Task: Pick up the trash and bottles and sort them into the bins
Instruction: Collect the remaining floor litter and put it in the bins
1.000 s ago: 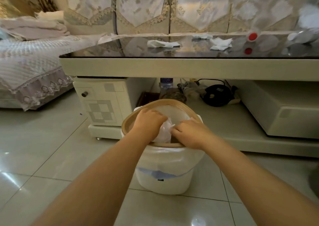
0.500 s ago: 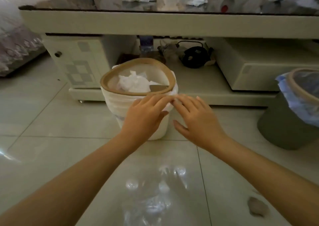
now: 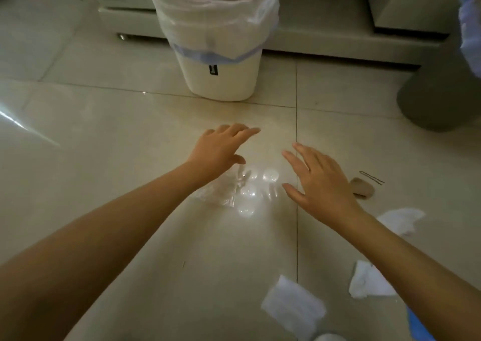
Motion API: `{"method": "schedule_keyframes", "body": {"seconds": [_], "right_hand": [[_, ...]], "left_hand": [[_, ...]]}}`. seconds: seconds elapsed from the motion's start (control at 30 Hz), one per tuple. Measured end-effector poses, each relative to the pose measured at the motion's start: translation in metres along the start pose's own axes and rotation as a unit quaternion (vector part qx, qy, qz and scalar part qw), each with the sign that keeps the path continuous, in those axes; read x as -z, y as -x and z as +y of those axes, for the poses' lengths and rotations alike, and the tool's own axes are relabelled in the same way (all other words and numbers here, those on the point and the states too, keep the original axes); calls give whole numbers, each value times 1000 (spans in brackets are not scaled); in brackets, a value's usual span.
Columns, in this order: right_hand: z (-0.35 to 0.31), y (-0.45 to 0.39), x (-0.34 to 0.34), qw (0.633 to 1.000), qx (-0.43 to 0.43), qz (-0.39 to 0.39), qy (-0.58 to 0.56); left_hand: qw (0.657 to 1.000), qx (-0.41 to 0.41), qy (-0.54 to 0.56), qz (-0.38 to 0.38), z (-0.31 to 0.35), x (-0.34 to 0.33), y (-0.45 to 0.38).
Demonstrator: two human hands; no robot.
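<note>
Bare, our left hand [image 3: 221, 148] and right hand [image 3: 318, 182] hover palm-down, fingers spread, empty, over clear plastic wrap [image 3: 221, 192] on the floor; three tissues [image 3: 292, 305] lie nearer us, white bin [image 3: 221, 62] beyond.

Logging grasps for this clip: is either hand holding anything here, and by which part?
Nothing is held. The left hand and right hand are both spread open above the floor, over the clear plastic wrapper, not gripping it.

Glossy tile floor [image 3: 104, 137] w/ dark grout lines. Pale cabinet base [image 3: 325, 42] along top. Hairpin [image 3: 371, 177] on floor at right, just beside brown scrap [image 3: 362, 187].
</note>
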State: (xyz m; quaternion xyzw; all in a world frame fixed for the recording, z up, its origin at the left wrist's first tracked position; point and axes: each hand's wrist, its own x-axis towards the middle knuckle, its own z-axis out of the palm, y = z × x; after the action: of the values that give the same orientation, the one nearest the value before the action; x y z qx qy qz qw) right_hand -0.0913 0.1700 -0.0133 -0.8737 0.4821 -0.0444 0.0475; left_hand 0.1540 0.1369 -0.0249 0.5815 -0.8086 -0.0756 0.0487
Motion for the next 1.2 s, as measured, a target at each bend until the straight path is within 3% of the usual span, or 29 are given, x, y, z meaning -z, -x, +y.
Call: {"method": "schedule_keyframes", "body": {"seconds": [0.17,0.3,0.5,0.6,0.73,0.83,1.07,1.2], "right_hand": [[-14,16,-20,999,26,-39,17],[-11,19,-26,998,36,-49,16],[-11,40,-27,999,17,-47,0],[-16,60,-35,997,16,-81,-7],[-22,91,-56,987,86,-125,47],[-21,103,-63,984,92,-142,55],[27,144,-44,986,27,-147,77],[61,187,-32,986,-51,-141,77]], "left_hand": [[986,107,56,-115,-20,-29,42],[970,146,60,-187,-26,-50,61],[975,152,25,-161,-24,-68,57],[977,146,33,-150,-22,-71,53],[984,111,36,-136,-6,-70,54],[980,81,102,-147,18,-67,61],[946,-47,195,-256,107,-80,95],[920,-143,207,-301,150,-101,100]]}}
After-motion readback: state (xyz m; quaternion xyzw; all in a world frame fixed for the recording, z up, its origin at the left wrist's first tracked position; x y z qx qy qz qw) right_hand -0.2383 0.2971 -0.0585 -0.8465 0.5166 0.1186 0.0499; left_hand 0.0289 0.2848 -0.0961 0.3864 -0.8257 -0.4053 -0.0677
